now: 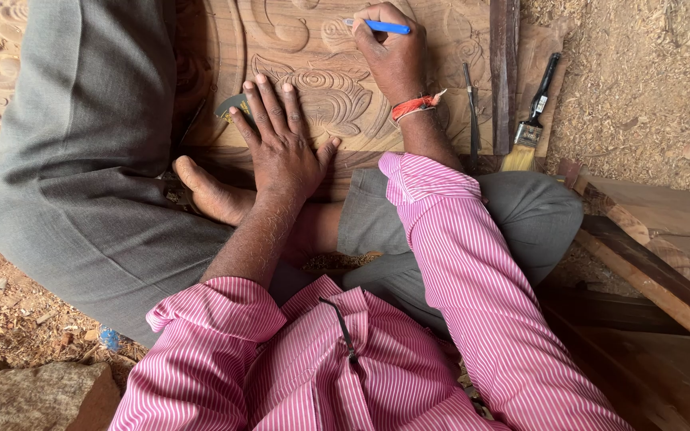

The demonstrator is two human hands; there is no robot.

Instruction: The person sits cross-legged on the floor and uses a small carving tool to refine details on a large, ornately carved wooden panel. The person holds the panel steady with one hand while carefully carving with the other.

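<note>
Presently, step: marking a line on the carved wooden panel [321, 88] with a blue pen [385, 27], by the look of it.
Right hand [393, 56]: fingers closed round the pen, tip near the panel's far edge.
Left hand [281, 136]: open, flat, fingers spread, pressing the panel's near edge.
Next move: likely calls for a steady panel and a light stroke.
Paintbrush [530, 120]: lying off the panel's right edge.
Containers: none in view.

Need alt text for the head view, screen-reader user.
A person's right hand holds a blue pen against a carved brown wooden panel, while the left hand presses flat on it. A black-handled paintbrush lies to the right, beside sawdust-strewn ground.
</note>
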